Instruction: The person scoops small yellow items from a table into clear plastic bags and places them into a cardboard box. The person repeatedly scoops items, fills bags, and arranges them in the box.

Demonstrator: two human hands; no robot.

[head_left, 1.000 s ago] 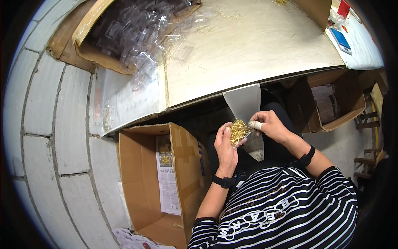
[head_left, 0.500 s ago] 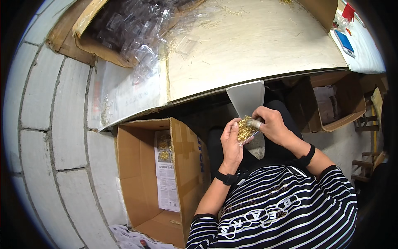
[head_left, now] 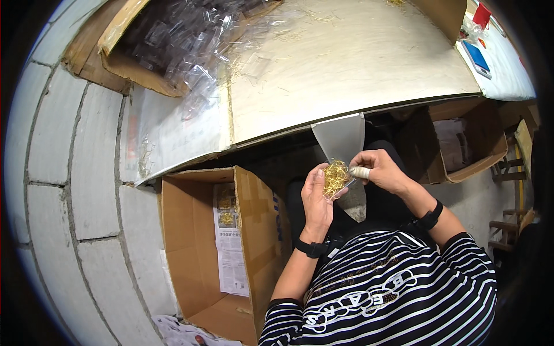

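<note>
My left hand (head_left: 317, 203) is closed around a small clear plastic box (head_left: 344, 191), held low in front of me below the table edge. Thin gold-coloured metal pins (head_left: 334, 177) fill the box in a loose tangle. At its right side is my right hand (head_left: 382, 171), thumb and fingers pinched together, one finger wrapped in white tape. Whether those fingertips grip the box's edge or a pin is too small to tell. Below the hands, a pale grey tapered chute or panel (head_left: 340, 137) slopes down from the table.
An open cardboard box (head_left: 199, 271) at my left contains newspaper and gold-filled clear boxes. Many empty clear boxes (head_left: 199, 81) spill onto the table (head_left: 346, 75), which has scattered pins. A blue-topped scale (head_left: 476, 57) lies far right, above another cardboard box (head_left: 479, 167).
The box and my left hand have shifted slightly left. My right fingers have drawn back from over the pins to the box's right side, uncovering more of the pins.
</note>
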